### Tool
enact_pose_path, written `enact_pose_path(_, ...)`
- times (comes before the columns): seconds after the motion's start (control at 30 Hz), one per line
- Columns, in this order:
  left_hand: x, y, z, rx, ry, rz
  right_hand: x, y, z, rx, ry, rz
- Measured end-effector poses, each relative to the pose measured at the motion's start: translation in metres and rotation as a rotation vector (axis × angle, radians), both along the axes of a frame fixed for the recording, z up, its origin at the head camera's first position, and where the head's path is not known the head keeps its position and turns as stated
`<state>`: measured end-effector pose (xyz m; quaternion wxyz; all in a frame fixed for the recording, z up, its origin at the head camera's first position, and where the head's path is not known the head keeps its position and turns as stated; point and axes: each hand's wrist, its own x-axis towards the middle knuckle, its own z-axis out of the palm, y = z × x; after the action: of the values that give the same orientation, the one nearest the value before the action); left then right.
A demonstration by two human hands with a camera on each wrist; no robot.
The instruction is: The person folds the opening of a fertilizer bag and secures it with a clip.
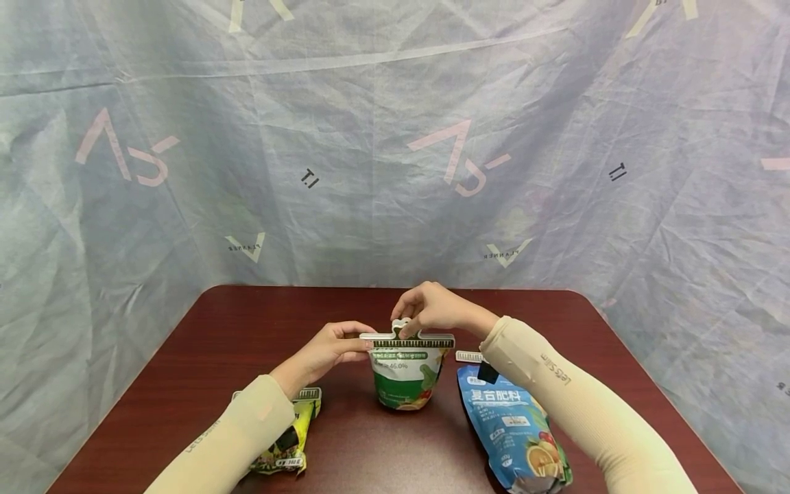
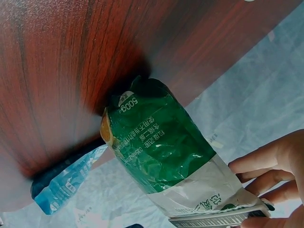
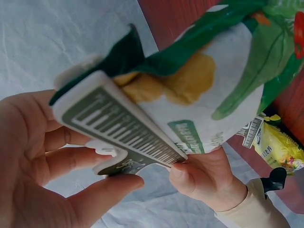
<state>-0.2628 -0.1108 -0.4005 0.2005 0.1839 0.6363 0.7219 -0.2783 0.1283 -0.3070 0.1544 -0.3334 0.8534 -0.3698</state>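
Observation:
A green and white plastic bag stands upright in the middle of the table, its top edge in a bag clip with a piano-key pattern. My right hand pinches the clip's raised handle from above; the right wrist view shows the thumb on the handle's front and fingers behind it. At the bag's upper left corner, my left hand pinches the bag beside the clip's end. In the left wrist view, its thumb lies by the clip and its other fingers are against the bag's side.
A blue bag lies to the right, with a similar clip at its top, partly behind the right forearm. On the left, a yellow bag with a clip is partly covered by the left forearm. A grey cloth hangs behind the table.

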Motion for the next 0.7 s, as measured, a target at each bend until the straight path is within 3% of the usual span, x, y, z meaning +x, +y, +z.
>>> enact_pose_path(0.5, 0.000, -0.001, -0.002, -0.006, -0.008, 0.007, 0.008, 0.024, -0.012, -0.128, 0.031, -0.032)
enact_pose_path(0.7, 0.000, 0.000, -0.002, 0.002, -0.007, 0.006, 0.011, 0.039, -0.024, -0.217, -0.022, -0.073)
